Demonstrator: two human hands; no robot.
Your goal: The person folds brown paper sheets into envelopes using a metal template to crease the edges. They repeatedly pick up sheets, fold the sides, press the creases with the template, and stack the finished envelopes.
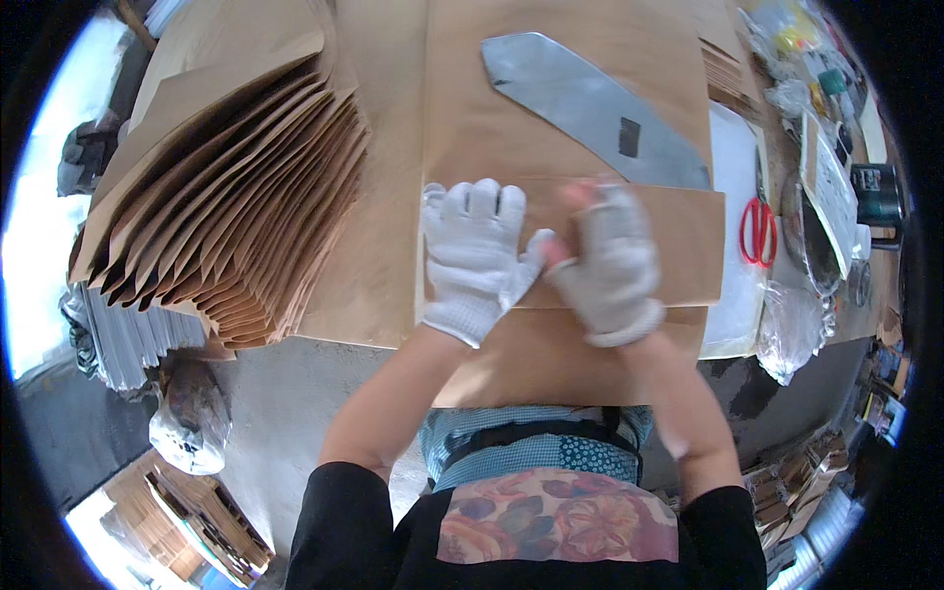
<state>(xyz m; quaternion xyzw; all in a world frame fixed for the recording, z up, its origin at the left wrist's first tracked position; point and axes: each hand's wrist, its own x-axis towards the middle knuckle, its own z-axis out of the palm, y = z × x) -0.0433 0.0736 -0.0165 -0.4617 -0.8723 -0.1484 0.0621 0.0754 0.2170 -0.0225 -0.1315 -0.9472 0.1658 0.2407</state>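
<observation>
My left hand (475, 254), in a white knit glove, lies flat on a folded sheet of brown paper (688, 246), its fingers apart. Over the same fold is my right hand (618, 264), its glove leaving the thumb and a fingertip bare. Motion smears its fingers, so whether they grip the paper cannot be made out. The sheet's lower part hangs past the table edge toward my lap. Beyond the fold, a flat grey metal plate (580, 98) with a small dark rectangle rests slantwise on the brown paper.
A fanned stack of folded brown paper (236, 187) covers the table's left side. Red-handled scissors (758, 234) lie on a white sheet (726, 295) at the right. Past them stand a dark mug (875, 197) and clear plastic bags (790, 329).
</observation>
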